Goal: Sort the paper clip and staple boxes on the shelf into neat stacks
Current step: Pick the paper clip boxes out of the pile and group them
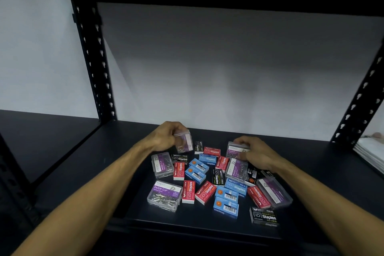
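Shelf: we record a dark shelf board (87, 164) in a black slotted-post rack, white wall behind.
Left hand: our left hand (166, 134) holds a clear paper clip box (184, 141) lifted off the shelf and tilted, fingers curled round it; its purple label is too blurred to read.
Right hand: our right hand (252, 151) rests on a second clear paper clip box (235, 149) at the rear right of the pile, fingers curled over its far edge; we read "KREHTL" and "PAPER CLIP" on it.
Other clip boxes: near left box (165, 195), reading "KREHTL PAPER CLIP"; one further back on the left (162, 164); one mid-pile (236, 168), just under the right hand; one on the right (274, 192), label blurred.
Red staple boxes: several, scattered flat at mixed angles; one near the middle (205, 192) reads "10 Staples".
Blue staple boxes: several, mostly barcode side up; nearest one (226, 207) shows "Staples" on its front edge.
Black staple boxes: front right box (264, 216) reads "10 Staples"; another behind the left clip box (180, 158) reads the same.
Arrangement: all boxes lie in one loose, unsorted pile at the shelf's centre, many touching or overlapping.
Right edge: a stack of white sheets (369, 151) beyond the right post.
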